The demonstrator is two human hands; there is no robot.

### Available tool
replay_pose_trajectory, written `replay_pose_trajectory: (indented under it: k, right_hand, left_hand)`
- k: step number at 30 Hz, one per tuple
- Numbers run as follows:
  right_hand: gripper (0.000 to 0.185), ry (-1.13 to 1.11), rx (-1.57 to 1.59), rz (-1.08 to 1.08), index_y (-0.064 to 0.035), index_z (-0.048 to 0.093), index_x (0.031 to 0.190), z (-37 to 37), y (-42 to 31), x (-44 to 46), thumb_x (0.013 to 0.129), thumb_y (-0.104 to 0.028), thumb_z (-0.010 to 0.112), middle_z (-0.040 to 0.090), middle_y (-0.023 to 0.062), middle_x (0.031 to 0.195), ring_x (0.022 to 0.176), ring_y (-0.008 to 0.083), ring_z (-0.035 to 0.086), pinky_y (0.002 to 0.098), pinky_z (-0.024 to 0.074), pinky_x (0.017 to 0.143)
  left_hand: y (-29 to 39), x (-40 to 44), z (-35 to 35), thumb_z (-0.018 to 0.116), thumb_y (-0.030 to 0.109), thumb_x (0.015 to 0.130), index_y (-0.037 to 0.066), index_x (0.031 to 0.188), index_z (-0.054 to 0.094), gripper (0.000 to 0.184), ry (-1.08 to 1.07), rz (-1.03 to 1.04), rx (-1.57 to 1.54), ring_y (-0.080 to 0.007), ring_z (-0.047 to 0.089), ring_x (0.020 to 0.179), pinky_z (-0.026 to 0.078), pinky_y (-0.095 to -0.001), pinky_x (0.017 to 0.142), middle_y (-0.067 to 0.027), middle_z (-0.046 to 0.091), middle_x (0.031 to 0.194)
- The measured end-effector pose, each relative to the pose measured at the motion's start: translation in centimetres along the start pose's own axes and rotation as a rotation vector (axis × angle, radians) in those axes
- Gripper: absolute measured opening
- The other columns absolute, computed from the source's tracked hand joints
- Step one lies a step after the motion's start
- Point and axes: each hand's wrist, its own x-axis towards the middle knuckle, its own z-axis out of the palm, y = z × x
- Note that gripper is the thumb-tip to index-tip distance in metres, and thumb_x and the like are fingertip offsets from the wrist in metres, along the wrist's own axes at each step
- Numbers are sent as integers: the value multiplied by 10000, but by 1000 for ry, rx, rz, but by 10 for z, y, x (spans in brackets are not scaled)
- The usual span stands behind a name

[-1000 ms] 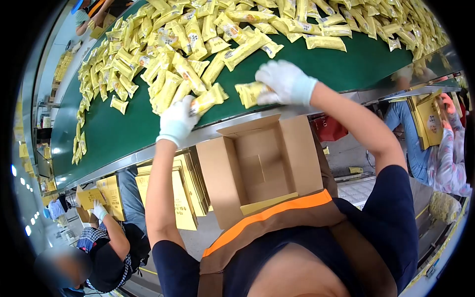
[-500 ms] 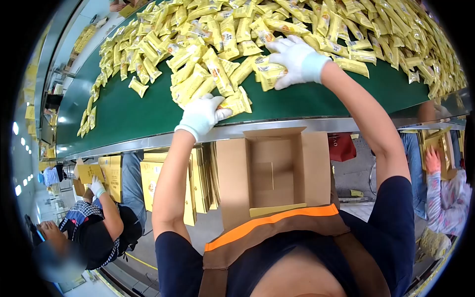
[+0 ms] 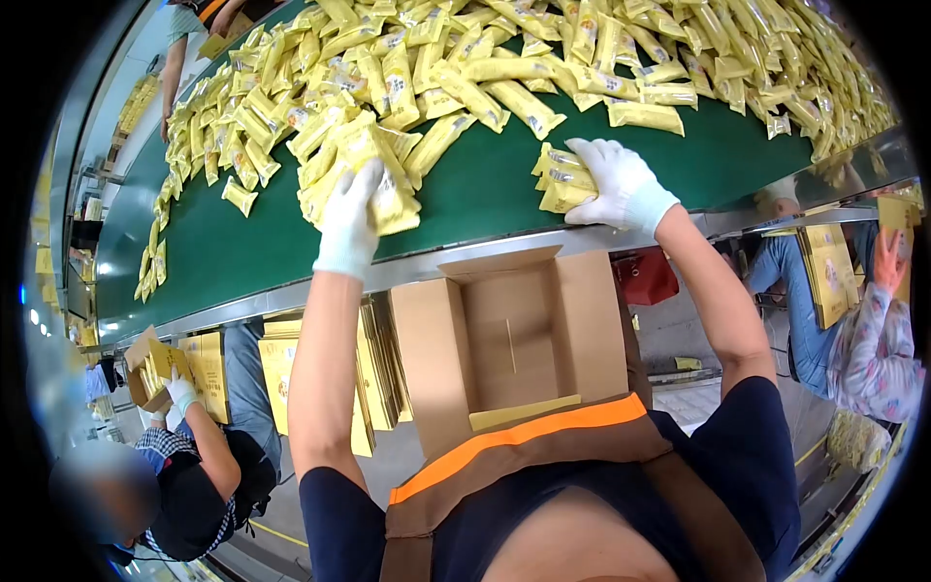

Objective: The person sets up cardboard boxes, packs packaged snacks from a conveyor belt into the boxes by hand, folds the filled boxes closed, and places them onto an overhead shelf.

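Observation:
My white-gloved left hand [image 3: 351,221] is closed around a bunch of yellow snack packets [image 3: 373,175] near the front of the green conveyor belt [image 3: 475,199]. Its thumb lies across their top, and the fingers underneath are hidden. To the right, my gloved right hand [image 3: 619,186] grips a small stack of packets [image 3: 564,179] from the side, just above the metal edge. Below the belt, directly before me, stands an open cardboard box [image 3: 514,335] with its flaps spread and its brown inside showing.
A large heap of yellow packets [image 3: 718,48] covers the belt's far side. Flattened yellow cartons [image 3: 383,364] stand left of the box; a red bag [image 3: 645,278] is to its right. Co-workers handle cartons on the left [image 3: 184,388] and right [image 3: 887,262].
My right hand has come nearer the belt's front edge with a stack of packets, away from the heap. My left hand has shifted left and now grasps a bunch. The view has shifted slightly.

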Motion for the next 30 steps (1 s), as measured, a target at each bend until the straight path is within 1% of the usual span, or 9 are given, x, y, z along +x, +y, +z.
replay_pose_trajectory:
  k: [6, 10, 12, 14, 18, 20, 26, 28, 30]
  right_hand:
    - [875, -157, -62, 79, -44, 536, 1301, -1, 6, 14, 613, -543, 744, 605, 203, 1146, 1097, 370, 580, 408, 472, 966]
    - [885, -247, 483, 69, -7, 519, 1296, -33, 28, 33, 602, -461, 827, 644, 172, 1102, 1037, 255, 641, 370, 506, 923]
    - [834, 196, 316, -118, 18, 481, 1296, -39, 41, 66, 659, -366, 859, 652, 111, 939, 768, 162, 660, 290, 552, 661]
    - [879, 21, 808, -180, 58, 386, 1370, -67, 35, 107, 741, -368, 828, 636, 71, 874, 685, 111, 600, 232, 496, 589]
    - [870, -13, 343, -135, 43, 502, 1302, -56, 37, 211, 736, -573, 738, 608, 170, 1158, 1112, 235, 564, 363, 432, 977]
    - [1026, -364, 381, -135, 50, 481, 1361, -48, 31, 223, 686, -691, 699, 513, 222, 1385, 1312, 314, 473, 403, 368, 1080]
    - [835, -446, 292, -79, -15, 552, 1225, -45, 9, 156, 664, -602, 747, 616, 199, 1215, 1128, 315, 591, 365, 443, 972]
    - [841, 130, -40, -315, -14, 545, 1239, -7, 27, 131, 650, -578, 748, 570, 207, 1244, 1175, 343, 549, 375, 446, 975]
    - [873, 33, -23, -194, -10, 520, 1289, -11, 24, 116, 633, -528, 772, 507, 237, 1320, 1231, 379, 496, 414, 415, 1021]
  left_hand:
    - [-16, 36, 39, 776, 257, 823, -23, 1326, 517, 632, -62, 40, 377, -146, 609, 998, 477, -280, 884, -80, 642, 1160]
    - [-2, 15, 17, 786, 256, 759, -40, 1310, 531, 675, -162, 74, 737, -184, 609, 1039, 467, -295, 929, -111, 629, 1184]
    - [6, 4, -6, 809, 406, 654, 41, 1321, 563, 799, -289, 446, 1445, -300, 548, 1209, 396, -410, 1067, -176, 561, 1318]
    - [13, -18, 0, 782, 489, 615, 141, 1281, 610, 770, -393, 398, 1744, -327, 464, 1298, 280, -501, 1130, -179, 502, 1386]
    - [-6, -14, -13, 774, 496, 635, 108, 1229, 635, 723, -455, 499, 1725, -318, 500, 1263, 296, -479, 1116, -154, 547, 1361]
    - [6, -11, -7, 778, 491, 643, 64, 1199, 641, 714, -508, 304, 1528, -332, 525, 1227, 352, -434, 1083, -167, 565, 1326]
    - [16, -15, -6, 796, 423, 645, 25, 1156, 623, 671, -547, 225, 1515, -365, 531, 1170, 436, -394, 1016, -190, 558, 1297]
    - [8, -25, -3, 794, 403, 651, 28, 1171, 605, 669, -486, 318, 1569, -374, 508, 1203, 430, -408, 1026, -199, 536, 1327]
    - [-3, -33, -3, 793, 375, 667, 18, 1182, 582, 662, -392, 481, 1629, -390, 480, 1251, 419, -425, 1038, -215, 511, 1363]
